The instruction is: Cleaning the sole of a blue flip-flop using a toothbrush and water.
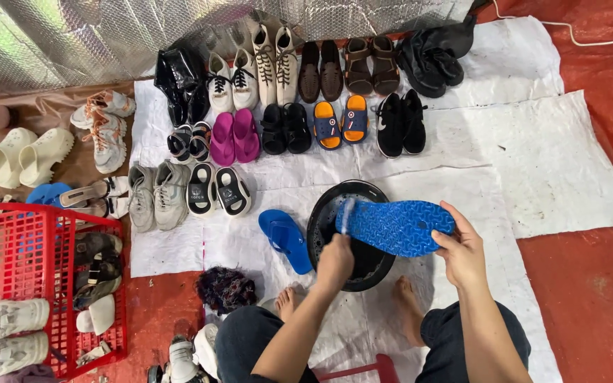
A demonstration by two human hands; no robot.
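My right hand [460,250] grips the heel end of a blue flip-flop [397,226], held sole-up over a black basin [328,216]. My left hand [335,259] is closed on a brush [346,215] whose pale head touches the sole's toe end. The matching blue flip-flop [285,239] lies on the white sheet just left of the basin. My bare feet rest on either side of the basin's near rim.
Rows of shoes, sandals and slippers line the white sheet [533,163] beyond the basin. A red plastic basket [15,262] with more shoes stands at the left. A dark rag [226,289] lies by my left knee. Red floor lies to the right.
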